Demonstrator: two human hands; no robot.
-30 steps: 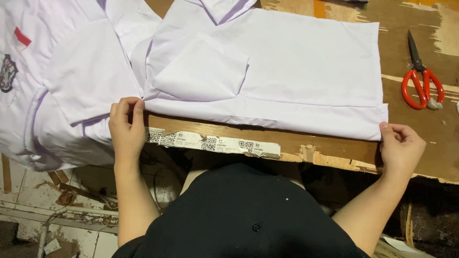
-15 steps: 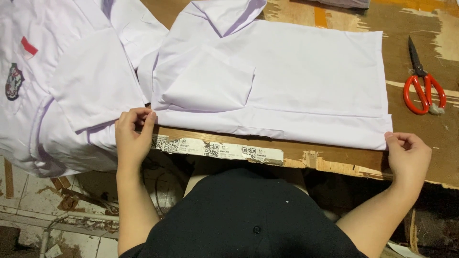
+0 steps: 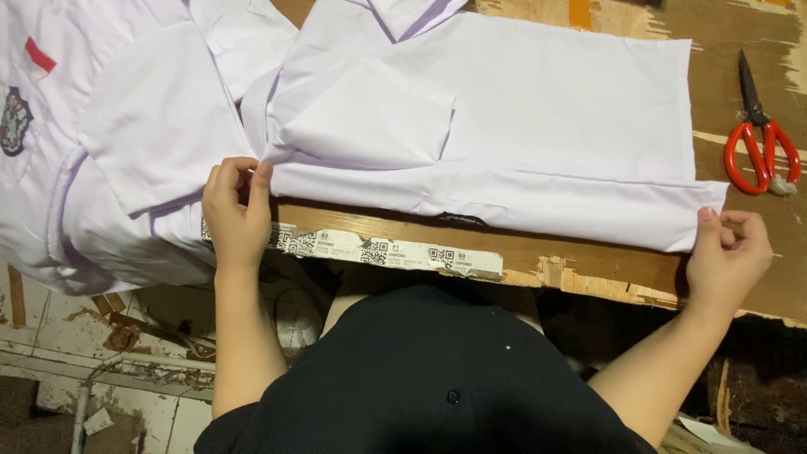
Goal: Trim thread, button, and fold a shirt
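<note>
A white shirt (image 3: 538, 118) lies folded on a worn wooden table (image 3: 588, 265), collar at the far edge and a sleeve folded across its left part. My left hand (image 3: 235, 210) pinches the near left corner of the folded shirt. My right hand (image 3: 727, 252) pinches the near right corner at the fold's edge. The near hem runs straight between both hands, just above the table's front edge.
A pile of other white shirts (image 3: 92, 143), one with a badge, hangs over the table's left end. Red-handled scissors (image 3: 761, 143) lie at the right. A paper label strip (image 3: 378, 250) is stuck along the front edge. Wood scraps litter the floor below left.
The view has shifted slightly and both hands have slid a little along the near hem, keeping their pinch on the shirt's corners. The shirt looks flatter.
</note>
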